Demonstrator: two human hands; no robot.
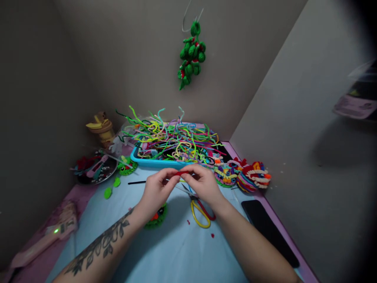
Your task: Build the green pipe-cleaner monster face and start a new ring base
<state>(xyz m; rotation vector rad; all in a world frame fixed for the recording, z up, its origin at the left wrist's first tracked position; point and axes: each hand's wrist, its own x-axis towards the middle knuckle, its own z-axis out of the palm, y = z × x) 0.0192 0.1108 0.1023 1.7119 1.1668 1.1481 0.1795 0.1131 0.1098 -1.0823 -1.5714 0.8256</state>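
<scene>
A short red pipe cleaner (182, 173) is pinched between my two hands above the middle of the table. My left hand (157, 186) grips its left end with thumb and fingertips. At its right end, my right hand (203, 184) closes on it the same way. Scissors (200, 212) with one yellow and one red handle lie below my right hand, blades partly hidden. Beneath my left wrist sits a round green fuzzy piece (156, 219) with orange and black parts, half covered. Small red scraps (212, 236) lie near the scissors.
A blue tray (159, 162) heaped with pipe cleaners (176, 137) stands behind my hands. Fuzzy figures (253, 177) and a black phone (269, 232) lie right. A pink glue gun (44, 243), metal bowl (113, 169) and green ovals (108, 192) are left.
</scene>
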